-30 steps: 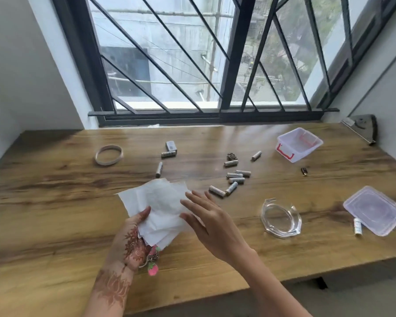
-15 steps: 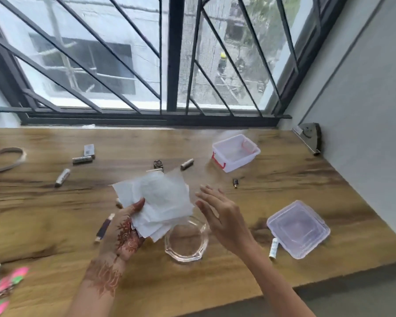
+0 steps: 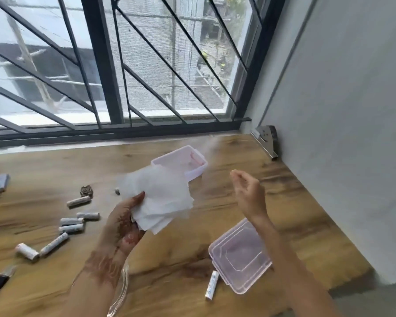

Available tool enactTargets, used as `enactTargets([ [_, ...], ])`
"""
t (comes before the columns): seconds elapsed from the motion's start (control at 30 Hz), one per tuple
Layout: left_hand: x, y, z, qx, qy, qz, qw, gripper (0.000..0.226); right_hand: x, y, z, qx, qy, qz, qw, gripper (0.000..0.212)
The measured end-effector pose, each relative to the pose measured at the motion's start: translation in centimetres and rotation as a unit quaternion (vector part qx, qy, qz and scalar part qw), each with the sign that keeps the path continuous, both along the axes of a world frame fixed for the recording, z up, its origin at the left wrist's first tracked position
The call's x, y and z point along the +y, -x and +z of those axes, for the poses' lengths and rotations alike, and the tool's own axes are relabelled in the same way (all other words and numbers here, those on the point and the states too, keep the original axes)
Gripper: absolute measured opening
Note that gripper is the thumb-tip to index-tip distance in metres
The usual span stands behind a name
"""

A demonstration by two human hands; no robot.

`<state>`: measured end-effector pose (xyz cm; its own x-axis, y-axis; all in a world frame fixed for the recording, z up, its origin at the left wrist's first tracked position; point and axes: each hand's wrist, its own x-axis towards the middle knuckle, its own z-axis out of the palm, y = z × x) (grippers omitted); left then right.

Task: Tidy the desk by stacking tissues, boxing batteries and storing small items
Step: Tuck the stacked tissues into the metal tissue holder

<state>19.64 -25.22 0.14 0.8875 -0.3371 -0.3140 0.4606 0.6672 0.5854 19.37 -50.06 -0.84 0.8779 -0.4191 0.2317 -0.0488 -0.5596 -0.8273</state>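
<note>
Several tissues (image 3: 160,197) stacked, lifted above desk (image 3: 295,213) | left hand (image 3: 124,223) pinches their lower edge | right hand (image 3: 249,193) loose, empty | advice: square edges, set flat clear of batteries (image 3: 71,225)

Left hand (image 3: 124,221), hennaed, gripping a loose stack of white tissues (image 3: 157,199) held up over the wooden desk (image 3: 284,216). Right hand (image 3: 249,193) raised just beside the stack, fingers loosely curled, holding nothing, blurred. Behind the tissues, a pale plastic box (image 3: 192,162), partly hidden. Nearer the front edge, the box's clear lid (image 3: 239,253) lying flat, one battery (image 3: 212,285) just beside it. More batteries (image 3: 71,225) scattered at left. Under the left wrist, possibly a clear glass dish (image 3: 120,291), mostly covered.
</note>
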Motion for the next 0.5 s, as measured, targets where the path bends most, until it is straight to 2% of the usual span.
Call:
enactTargets([
  [0.03, -0.9, -0.5, 0.6, -0.002, 0.005, -0.007, 1.0, 0.053, -1.7, -1.4, -0.1, -0.005, 0.002, -0.036, 0.999, 0.027],
  [0.1, -1.9, -2.3, 0.6, -0.008, 0.008, -0.003, 1.0, 0.055, -5.1, -4.3, -0.6, 0.02, 0.008, -0.1, 0.995, 0.027],
  [0.27, -4.3, -6.8, 0.6, 0.036, -0.025, -0.012, 0.999, 0.036, -12.3, -11.2, -2.5, 0.06, 0.002, -0.182, 0.981, 0.038],
  [0.3, -4.7, -7.8, 0.6, 0.041, -0.039, -0.01, 0.998, 0.025, -13.5, -12.6, -2.8, 0.066, 0.008, -0.199, 0.978, 0.038],
  [0.33, -5.0, -8.7, 0.4, 0.047, -0.05, -0.001, 0.998, 0.033, -14.6, -13.8, -3.0, 0.074, 0.01, -0.215, 0.974, 0.039],
  [0.37, -5.2, -9.4, 0.2, 0.057, -0.051, -0.001, 0.997, 0.05, -15.6, -15.0, -3.2, 0.083, 0.011, -0.228, 0.97, 0.043],
  [0.4, -5.5, -10.3, -0.2, 0.07, -0.057, 0.007, 0.996, 0.054, -16.3, -16.0, -3.4, 0.092, 0.013, -0.24, 0.966, 0.047],
  [0.47, -5.8, -11.5, -0.9, 0.088, -0.076, 0.019, 0.993, 0.046, -17.4, -17.7, -3.9, 0.105, 0.035, -0.253, 0.961, 0.053],
  [0.5, -6.0, -11.9, -1.2, 0.091, -0.084, 0.015, 0.992, 0.051, -18.0, -18.5, -4.1, 0.113, 0.045, -0.259, 0.958, 0.055],
])
